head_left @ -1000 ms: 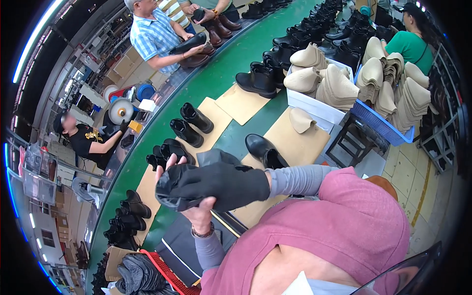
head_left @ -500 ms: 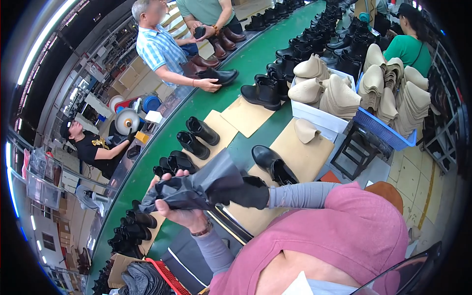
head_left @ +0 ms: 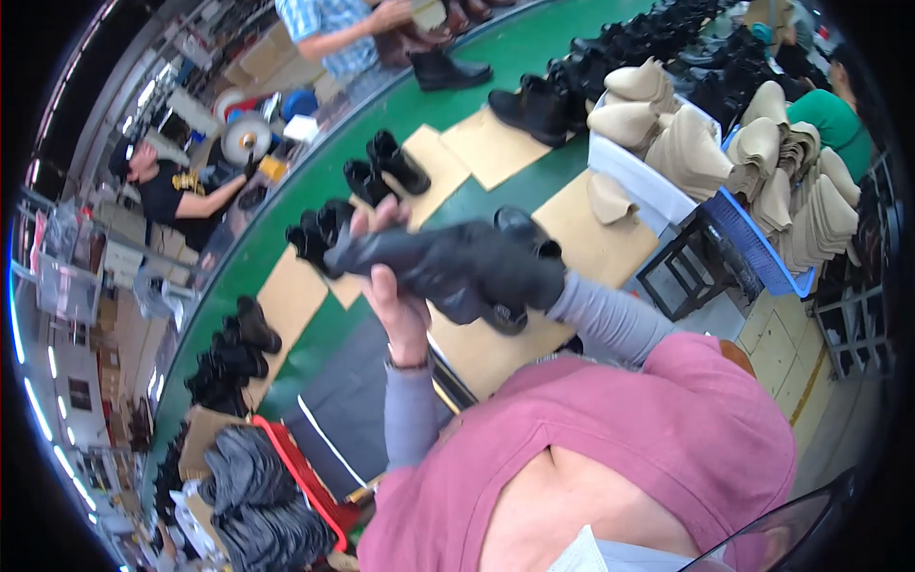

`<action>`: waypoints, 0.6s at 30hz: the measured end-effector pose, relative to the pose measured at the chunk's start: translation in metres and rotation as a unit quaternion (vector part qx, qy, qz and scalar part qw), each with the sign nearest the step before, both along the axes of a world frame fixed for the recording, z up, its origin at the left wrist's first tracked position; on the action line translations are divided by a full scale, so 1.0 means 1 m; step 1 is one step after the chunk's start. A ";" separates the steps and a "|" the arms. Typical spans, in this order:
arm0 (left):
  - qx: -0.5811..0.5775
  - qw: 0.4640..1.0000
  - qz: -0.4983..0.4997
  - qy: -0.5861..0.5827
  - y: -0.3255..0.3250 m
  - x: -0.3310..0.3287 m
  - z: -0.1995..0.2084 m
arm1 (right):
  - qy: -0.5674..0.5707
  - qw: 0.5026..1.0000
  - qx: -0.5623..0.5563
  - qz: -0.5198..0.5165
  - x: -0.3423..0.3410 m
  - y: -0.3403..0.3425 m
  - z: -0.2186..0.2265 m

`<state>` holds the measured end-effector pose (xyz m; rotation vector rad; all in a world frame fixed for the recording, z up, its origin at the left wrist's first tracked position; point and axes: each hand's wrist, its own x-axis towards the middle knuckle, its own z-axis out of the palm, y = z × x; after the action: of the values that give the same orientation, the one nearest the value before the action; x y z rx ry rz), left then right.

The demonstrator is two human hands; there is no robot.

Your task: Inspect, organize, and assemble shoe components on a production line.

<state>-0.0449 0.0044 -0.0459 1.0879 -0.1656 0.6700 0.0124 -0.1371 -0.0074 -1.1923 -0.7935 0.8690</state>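
Observation:
In front of my chest, my left hand (head_left: 398, 310) is bare and wrapped round a crumpled black sheet of thin material (head_left: 405, 255). My right hand (head_left: 519, 272) wears a black glove and is closed against the same dark piece. Glove and sheet blend together, so I cannot tell where the right fingers end. Just beyond my right hand, a black ankle boot (head_left: 519, 225) is partly hidden, and the toe of a black shoe (head_left: 505, 319) shows below it. On the cardboard sheet (head_left: 572, 205) lies a curved beige insert (head_left: 610, 198).
Pairs of black boots (head_left: 386, 164) stand along the green table (head_left: 448, 195). A white box (head_left: 629, 181) and a blue basket (head_left: 762, 253) hold stacked beige inserts at right. At lower left, a red basket (head_left: 305, 486) sits beside folded dark material (head_left: 262, 486). People work across the table.
The black sheet was spread and draped over my hands; now it is bunched smaller between them. My hands rose slightly and shifted right. A person across the table let go of a black boot.

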 end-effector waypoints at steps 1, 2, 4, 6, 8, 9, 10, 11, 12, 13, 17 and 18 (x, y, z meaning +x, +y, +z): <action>0.034 0.998 -0.045 -0.042 0.005 0.006 0.007 | 0.153 0.981 0.117 0.036 0.000 -0.001 -0.014; 0.065 0.990 -0.095 -0.086 0.007 0.017 0.015 | 0.299 0.925 0.228 0.062 0.003 0.001 -0.028; 0.096 0.981 -0.145 -0.090 0.007 0.028 0.026 | 0.366 0.897 0.232 0.082 -0.001 0.004 -0.035; 0.070 0.962 -0.260 -0.053 0.004 0.031 0.027 | 0.387 0.892 0.233 0.031 0.007 0.005 -0.038; 0.061 0.973 -0.223 -0.018 0.011 0.037 0.023 | 0.409 0.876 0.254 0.042 0.014 0.001 -0.043; -0.006 0.978 -0.208 -0.018 0.008 0.041 0.020 | 0.426 0.860 0.275 0.054 0.017 -0.004 -0.047; -0.002 0.978 -0.206 -0.019 0.014 0.041 0.014 | 0.442 0.843 0.298 0.069 0.018 -0.007 -0.048; -0.034 0.986 -0.161 0.007 0.021 0.044 0.004 | 0.411 0.858 0.308 -0.011 0.011 -0.016 -0.050; -0.066 0.991 -0.116 0.032 0.028 0.048 -0.003 | 0.408 0.859 0.308 -0.011 0.007 -0.014 -0.054; -0.038 0.998 -0.035 0.035 0.014 0.049 0.001 | 0.184 0.931 0.275 -0.152 0.004 -0.016 -0.062; -0.041 0.998 -0.008 0.054 -0.017 0.055 -0.009 | -0.091 0.918 0.159 -0.351 0.007 -0.026 -0.051; -0.043 0.997 -0.015 0.056 -0.020 0.056 -0.013 | -0.056 0.924 0.123 -0.358 0.010 -0.029 -0.050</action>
<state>0.0112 -0.0157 -0.0584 1.0352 -0.0562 0.5833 0.0224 -0.1662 -0.0569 -1.1877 -0.4737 0.0932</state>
